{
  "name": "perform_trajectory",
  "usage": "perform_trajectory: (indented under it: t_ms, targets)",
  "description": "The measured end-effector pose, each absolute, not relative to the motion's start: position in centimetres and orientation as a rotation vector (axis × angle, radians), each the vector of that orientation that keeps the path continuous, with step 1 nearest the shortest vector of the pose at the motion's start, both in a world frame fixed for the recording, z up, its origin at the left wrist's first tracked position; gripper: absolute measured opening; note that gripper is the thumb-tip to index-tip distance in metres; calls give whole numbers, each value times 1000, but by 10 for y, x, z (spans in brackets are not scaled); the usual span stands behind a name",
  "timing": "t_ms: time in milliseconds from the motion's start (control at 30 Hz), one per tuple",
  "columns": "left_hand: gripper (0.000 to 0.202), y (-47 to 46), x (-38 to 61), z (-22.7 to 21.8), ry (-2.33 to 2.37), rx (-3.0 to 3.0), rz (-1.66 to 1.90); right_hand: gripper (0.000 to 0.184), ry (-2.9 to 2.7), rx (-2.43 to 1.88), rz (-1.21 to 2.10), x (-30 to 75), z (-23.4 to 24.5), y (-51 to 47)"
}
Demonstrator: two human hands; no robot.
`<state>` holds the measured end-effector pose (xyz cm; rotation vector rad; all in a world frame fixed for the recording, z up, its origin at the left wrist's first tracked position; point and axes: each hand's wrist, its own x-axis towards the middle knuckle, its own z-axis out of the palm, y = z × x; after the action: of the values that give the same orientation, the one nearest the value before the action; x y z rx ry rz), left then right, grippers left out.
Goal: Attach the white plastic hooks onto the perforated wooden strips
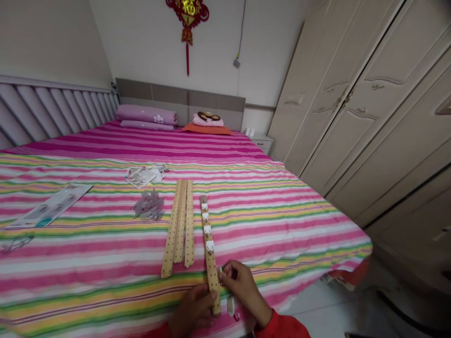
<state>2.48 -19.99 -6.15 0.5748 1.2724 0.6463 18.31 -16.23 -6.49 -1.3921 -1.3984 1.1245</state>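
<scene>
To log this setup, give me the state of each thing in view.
hooked wooden strip: lying on the bedsheet, four white hooks attached
left hand: on the strip's lower end
right hand: fingers pinched beside the strip, anything held unclear
white hook: off the strip, by the bed edge
bare wooden strips: three, lying side by side, no hooks
wardrobe doors: shut
</scene>
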Motion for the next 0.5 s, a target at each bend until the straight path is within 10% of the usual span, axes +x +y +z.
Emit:
perform_trajectory:
  t_ms: [500]
  targets:
    - [47, -193, 24, -72, 1180, 648, 838, 21, -1260, -1281, 1148, 181, -41, -152]
